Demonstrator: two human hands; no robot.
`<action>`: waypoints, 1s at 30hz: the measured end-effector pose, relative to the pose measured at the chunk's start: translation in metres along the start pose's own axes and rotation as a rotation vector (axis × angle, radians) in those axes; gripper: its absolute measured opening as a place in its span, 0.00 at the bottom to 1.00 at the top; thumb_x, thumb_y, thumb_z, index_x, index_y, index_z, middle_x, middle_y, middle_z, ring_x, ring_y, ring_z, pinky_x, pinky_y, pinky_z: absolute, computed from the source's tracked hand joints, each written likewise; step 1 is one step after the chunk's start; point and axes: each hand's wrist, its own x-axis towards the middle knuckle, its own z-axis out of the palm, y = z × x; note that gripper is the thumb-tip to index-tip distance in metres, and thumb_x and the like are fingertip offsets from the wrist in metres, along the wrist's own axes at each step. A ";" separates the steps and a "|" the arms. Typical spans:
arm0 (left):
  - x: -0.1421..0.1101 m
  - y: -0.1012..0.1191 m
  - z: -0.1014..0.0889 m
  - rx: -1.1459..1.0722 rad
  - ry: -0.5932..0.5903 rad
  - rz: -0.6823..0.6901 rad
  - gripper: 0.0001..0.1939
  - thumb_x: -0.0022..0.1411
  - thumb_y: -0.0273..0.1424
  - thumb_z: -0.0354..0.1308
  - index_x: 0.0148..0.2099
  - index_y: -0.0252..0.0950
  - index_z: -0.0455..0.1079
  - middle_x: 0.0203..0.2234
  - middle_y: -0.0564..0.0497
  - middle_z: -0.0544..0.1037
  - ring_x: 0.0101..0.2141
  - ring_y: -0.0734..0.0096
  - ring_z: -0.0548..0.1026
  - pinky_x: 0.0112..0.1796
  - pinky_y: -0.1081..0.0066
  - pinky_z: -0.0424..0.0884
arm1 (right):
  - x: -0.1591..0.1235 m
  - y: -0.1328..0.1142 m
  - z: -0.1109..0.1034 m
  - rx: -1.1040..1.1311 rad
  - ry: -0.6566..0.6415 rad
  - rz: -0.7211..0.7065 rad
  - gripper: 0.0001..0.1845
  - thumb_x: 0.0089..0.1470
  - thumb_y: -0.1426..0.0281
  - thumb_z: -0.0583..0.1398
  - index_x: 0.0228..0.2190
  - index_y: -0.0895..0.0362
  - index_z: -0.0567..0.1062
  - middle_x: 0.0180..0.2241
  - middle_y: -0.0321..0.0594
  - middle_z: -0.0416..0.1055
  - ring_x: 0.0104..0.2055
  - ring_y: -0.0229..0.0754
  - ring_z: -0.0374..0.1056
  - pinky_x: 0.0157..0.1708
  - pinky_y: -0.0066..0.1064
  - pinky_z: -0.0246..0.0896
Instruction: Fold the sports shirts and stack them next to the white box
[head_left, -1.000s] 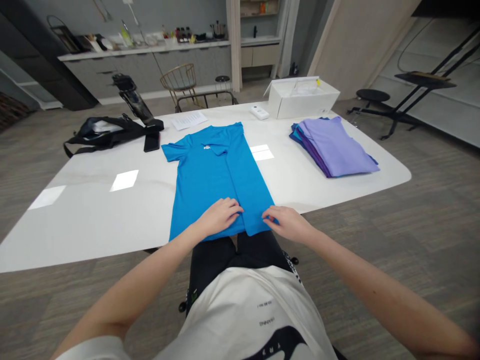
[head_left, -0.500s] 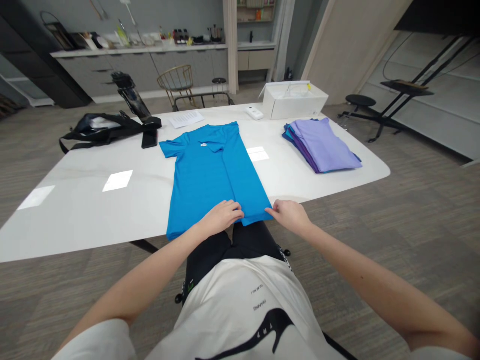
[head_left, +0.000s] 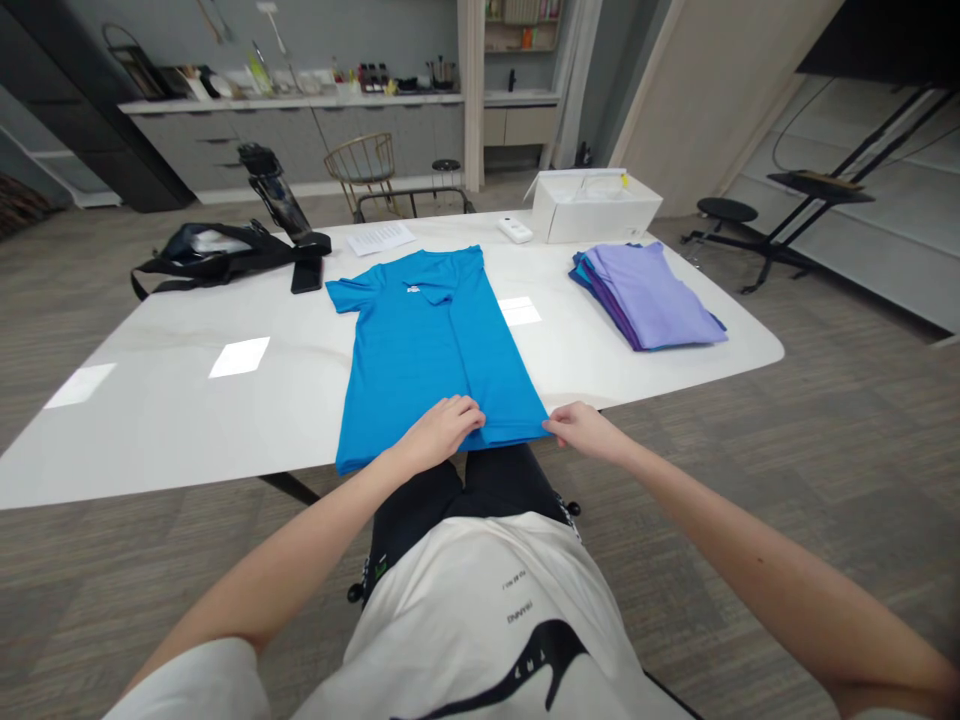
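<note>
A blue T-shirt [head_left: 409, 350] lies on the white table in front of me, its right side folded over toward the middle and its hem at the near edge. My left hand [head_left: 448, 428] is closed on the hem near the folded-over side's inner edge. At the shirt's lower right corner, my right hand [head_left: 585, 430] pinches the hem between thumb and fingers. The left short sleeve is spread out flat, and a small white logo shows below the collar.
To the right lies a stack of folded shirts [head_left: 649, 300], lavender on top. Behind it stands a white box [head_left: 596, 210], with a small white device [head_left: 515, 230] beside it. A black bag [head_left: 217, 255], bottle [head_left: 276, 195], phone [head_left: 307, 275] and paper sheet [head_left: 381, 238] lie farther left on the table [head_left: 187, 430].
My right hand has shifted slightly right with the shirt's corner, and the hem between my hands looks straighter. My left hand stays on the hem. The view has shifted a little.
</note>
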 end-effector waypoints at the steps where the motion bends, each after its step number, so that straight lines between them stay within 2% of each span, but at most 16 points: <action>1: -0.001 0.000 -0.003 0.012 0.008 -0.003 0.13 0.77 0.28 0.42 0.47 0.38 0.68 0.45 0.46 0.74 0.43 0.64 0.70 0.45 0.64 0.64 | -0.002 -0.004 -0.005 0.012 -0.005 -0.012 0.22 0.58 0.57 0.58 0.17 0.55 0.70 0.16 0.34 0.67 0.20 0.36 0.59 0.26 0.30 0.51; 5: -0.006 -0.001 -0.004 0.085 -0.050 0.006 0.12 0.77 0.29 0.44 0.47 0.39 0.69 0.45 0.46 0.74 0.43 0.64 0.70 0.44 0.64 0.63 | -0.001 -0.009 -0.015 -0.048 -0.071 -0.033 0.24 0.58 0.54 0.58 0.18 0.55 0.71 0.18 0.36 0.70 0.21 0.37 0.61 0.27 0.30 0.53; 8: -0.008 0.001 0.003 0.096 -0.089 0.000 0.12 0.76 0.29 0.44 0.47 0.39 0.69 0.44 0.47 0.75 0.43 0.64 0.70 0.42 0.64 0.62 | 0.005 -0.005 -0.011 -0.155 -0.151 -0.010 0.24 0.58 0.55 0.59 0.18 0.55 0.72 0.19 0.37 0.72 0.23 0.39 0.65 0.29 0.30 0.55; 10: -0.008 0.002 0.006 0.090 -0.087 -0.009 0.11 0.76 0.28 0.45 0.47 0.39 0.69 0.45 0.47 0.75 0.43 0.64 0.70 0.43 0.64 0.61 | 0.008 -0.003 -0.009 -0.192 -0.161 -0.011 0.23 0.59 0.55 0.59 0.19 0.56 0.74 0.19 0.38 0.72 0.24 0.40 0.66 0.29 0.30 0.56; 15: -0.010 0.003 0.002 0.095 -0.079 -0.015 0.12 0.76 0.29 0.45 0.49 0.39 0.70 0.46 0.47 0.75 0.44 0.64 0.71 0.43 0.64 0.61 | 0.013 -0.006 -0.015 -0.262 -0.101 -0.055 0.20 0.59 0.56 0.61 0.24 0.57 0.79 0.21 0.38 0.74 0.26 0.41 0.69 0.29 0.30 0.57; 18: -0.010 0.000 -0.002 0.090 -0.084 0.003 0.13 0.77 0.30 0.45 0.52 0.40 0.71 0.47 0.47 0.75 0.45 0.65 0.71 0.43 0.64 0.61 | 0.019 -0.010 -0.018 -0.323 0.039 -0.114 0.13 0.58 0.60 0.63 0.30 0.55 0.82 0.27 0.39 0.78 0.31 0.42 0.72 0.31 0.29 0.57; 21: -0.009 -0.003 -0.001 0.116 -0.102 0.039 0.14 0.77 0.30 0.46 0.53 0.41 0.72 0.47 0.47 0.75 0.45 0.65 0.71 0.42 0.65 0.61 | 0.027 -0.012 -0.015 -0.374 0.125 -0.076 0.11 0.58 0.60 0.64 0.35 0.54 0.83 0.31 0.41 0.80 0.34 0.43 0.74 0.33 0.30 0.58; 25: -0.004 -0.007 0.007 0.156 -0.123 0.075 0.12 0.76 0.31 0.48 0.50 0.41 0.74 0.45 0.48 0.75 0.44 0.64 0.71 0.41 0.65 0.60 | 0.036 -0.012 -0.007 -0.421 0.077 -0.008 0.11 0.56 0.61 0.65 0.29 0.56 0.82 0.27 0.42 0.78 0.33 0.45 0.74 0.32 0.31 0.58; 30: -0.001 -0.004 0.009 0.141 -0.092 0.053 0.14 0.77 0.32 0.44 0.47 0.40 0.72 0.43 0.47 0.74 0.42 0.64 0.70 0.40 0.65 0.61 | 0.038 -0.015 -0.010 -0.310 -0.010 0.033 0.12 0.57 0.64 0.64 0.26 0.57 0.79 0.24 0.40 0.77 0.29 0.41 0.72 0.31 0.29 0.58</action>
